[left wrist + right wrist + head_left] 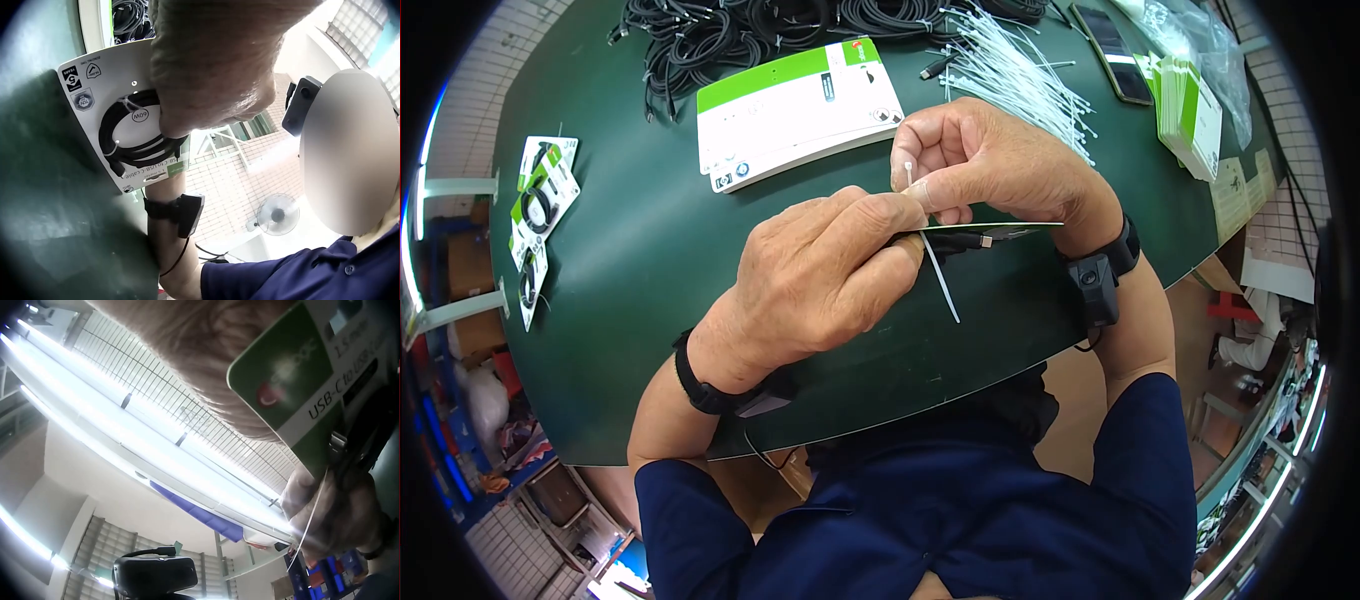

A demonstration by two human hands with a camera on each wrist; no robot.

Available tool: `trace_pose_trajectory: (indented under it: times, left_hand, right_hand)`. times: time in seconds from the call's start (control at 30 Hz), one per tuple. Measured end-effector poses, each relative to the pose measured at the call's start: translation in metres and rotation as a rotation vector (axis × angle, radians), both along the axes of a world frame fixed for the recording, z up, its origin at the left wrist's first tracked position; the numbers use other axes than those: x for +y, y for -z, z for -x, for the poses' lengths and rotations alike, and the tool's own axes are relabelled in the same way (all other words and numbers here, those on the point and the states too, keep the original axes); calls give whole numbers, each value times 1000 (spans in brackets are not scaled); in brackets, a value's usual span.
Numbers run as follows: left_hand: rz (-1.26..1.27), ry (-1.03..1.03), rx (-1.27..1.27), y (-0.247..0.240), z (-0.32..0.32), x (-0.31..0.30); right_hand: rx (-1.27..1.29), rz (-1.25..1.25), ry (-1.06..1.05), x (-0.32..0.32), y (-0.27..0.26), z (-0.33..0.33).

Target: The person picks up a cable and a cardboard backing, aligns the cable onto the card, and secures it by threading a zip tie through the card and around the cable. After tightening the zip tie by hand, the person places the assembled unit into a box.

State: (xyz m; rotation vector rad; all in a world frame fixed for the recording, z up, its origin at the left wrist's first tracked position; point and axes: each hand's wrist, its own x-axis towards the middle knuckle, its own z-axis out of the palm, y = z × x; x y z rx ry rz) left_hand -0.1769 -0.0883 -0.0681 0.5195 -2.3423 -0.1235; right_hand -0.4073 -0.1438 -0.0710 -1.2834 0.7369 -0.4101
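My left hand grips a green and white cardboard card, seen almost edge-on in the head view. A coiled black USB-C cable lies against the card's printed face. One of its metal plugs shows in the right wrist view. A white cable tie passes by the card, its tail hanging below and its small head standing above. My right hand pinches at the card's upper edge beside the tie's head, thumb against bent fingers. The fingertips of both hands meet there and partly hide the tie.
On the green table lie a stack of larger printed cards, bundled black cables and loose white cable ties. A phone and small cards sit at right. Carded cables lie at left.
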Motion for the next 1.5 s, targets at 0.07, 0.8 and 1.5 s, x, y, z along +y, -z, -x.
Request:
trace_pose_trajectory:
  times: [0.07,0.8,1.5]
  left_hand:
    - [-5,0,1,0,-1,0]
    - [82,3,51,4,1,1]
    - [68,37,38,6,-1,0]
  right_hand:
    - [11,-11,1,0,-1,0]
    - [-126,-124,149,6,-6,-5]
    - [-148,-53,139,7,-6,-4]
